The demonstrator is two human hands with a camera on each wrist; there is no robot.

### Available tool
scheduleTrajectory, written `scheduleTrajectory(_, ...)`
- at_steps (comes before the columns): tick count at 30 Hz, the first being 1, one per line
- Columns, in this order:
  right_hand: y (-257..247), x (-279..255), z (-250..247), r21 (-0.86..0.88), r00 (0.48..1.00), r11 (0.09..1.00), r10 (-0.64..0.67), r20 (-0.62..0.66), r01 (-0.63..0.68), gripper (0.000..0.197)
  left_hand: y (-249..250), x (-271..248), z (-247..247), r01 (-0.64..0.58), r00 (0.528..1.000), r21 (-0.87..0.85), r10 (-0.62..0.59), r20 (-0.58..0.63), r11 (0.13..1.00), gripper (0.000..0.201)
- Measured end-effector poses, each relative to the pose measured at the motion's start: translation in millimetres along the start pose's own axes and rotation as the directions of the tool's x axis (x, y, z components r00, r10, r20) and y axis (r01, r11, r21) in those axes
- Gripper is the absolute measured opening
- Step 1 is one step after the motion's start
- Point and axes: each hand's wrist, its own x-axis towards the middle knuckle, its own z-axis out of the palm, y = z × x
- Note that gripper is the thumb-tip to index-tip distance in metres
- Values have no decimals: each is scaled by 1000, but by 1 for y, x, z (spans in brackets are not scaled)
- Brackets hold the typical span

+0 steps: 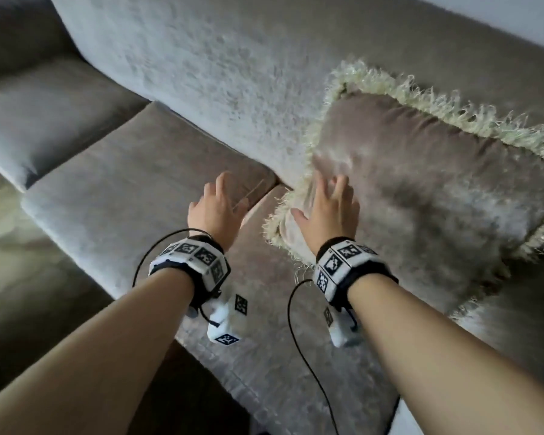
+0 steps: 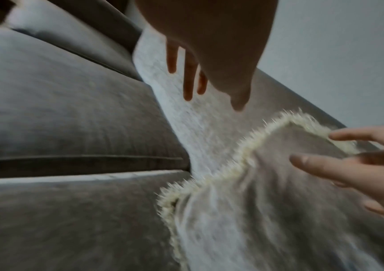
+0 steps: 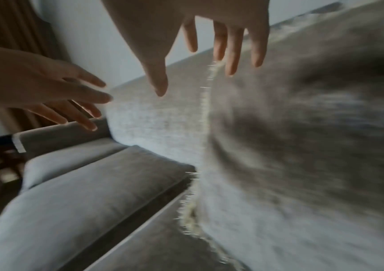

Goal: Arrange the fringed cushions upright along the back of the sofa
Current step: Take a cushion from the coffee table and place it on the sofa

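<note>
Inspector: Starting with the head view. One fringed cushion (image 1: 421,183) leans against the sofa back (image 1: 201,67), its lower edge on the seat (image 1: 132,171), filling the frame from 1 to 4 o'clock. Cream fringe runs round its edge.

Clerk: And the hands?

Inspector: The right hand (image 1: 328,208) lies over the cushion's near left corner, fingers spread and straight; blur prevents me saying whether it touches the fabric. The left hand (image 1: 215,207) is at the cushion's 9 o'clock, apart from it, above the gap between two seat cushions, fingers extended, grasping nothing. Both wrists carry marker bands with cables.

Clerk: Left wrist view?

Inspector: The left hand (image 2: 209,60) enters from 12 o'clock, fingers straight, pointing at the pale sofa back (image 2: 177,117), nothing in it. The cushion (image 2: 267,210) occupies 4 to 6 o'clock, its fringe puckered along the left edge. The right hand (image 2: 360,176) comes in at 3 o'clock, fingers loosely spread before the cushion's face; contact cannot be confirmed.

Clerk: Right wrist view?

Inspector: Heavily blurred. The right hand (image 3: 209,36) hangs from 12 o'clock, fingers straight and parted, just beside the cushion's (image 3: 302,146) fringed edge, released. The left hand (image 3: 54,95) is at 9 o'clock, fingers splayed, empty. Seat cushions (image 3: 82,183) run off toward 7 o'clock.
</note>
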Motion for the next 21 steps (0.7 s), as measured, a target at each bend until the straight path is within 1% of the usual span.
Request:
scheduleTrajectory(1,-28,-4,6,5,997,998,-60,42,60,69,-26,-8,-15,51,998,-31,-52,-36,998,55)
scheduleTrajectory(3,-82,-18,19,24,976,982,-187,108,185,71,-79,-28,-45,143,982,-62,-149,-116,988,49)
scheduleTrajectory(6,-165,-49,39,86,915,933,-360,185,349,73,-158,-66,-92,256,941,-83,-268,-207,963,47)
scheduleTrajectory(8,-219,-77,53,117,861,893,-450,236,435,72,-206,-96,-121,351,900,-73,-358,-248,934,47)
scheduleTrajectory(11,-298,-126,78,158,759,819,-571,314,551,71,-275,-144,-160,490,813,-103,-497,-302,865,45)
scheduleTrajectory(14,-366,-183,98,201,649,730,-676,347,653,72,-337,-199,-193,584,730,-141,-593,-340,800,47)
scheduleTrajectory(16,-405,-222,107,188,581,675,-720,380,713,73,-373,-237,-214,627,685,-153,-634,-359,764,48)
scheduleTrajectory(18,-439,-260,117,208,508,626,-750,424,752,75,-406,-274,-232,662,652,-140,-657,-379,737,50)
scheduleTrajectory(21,-482,-314,130,303,397,585,-769,501,752,85,-445,-326,-255,711,601,-107,-680,-419,695,52)
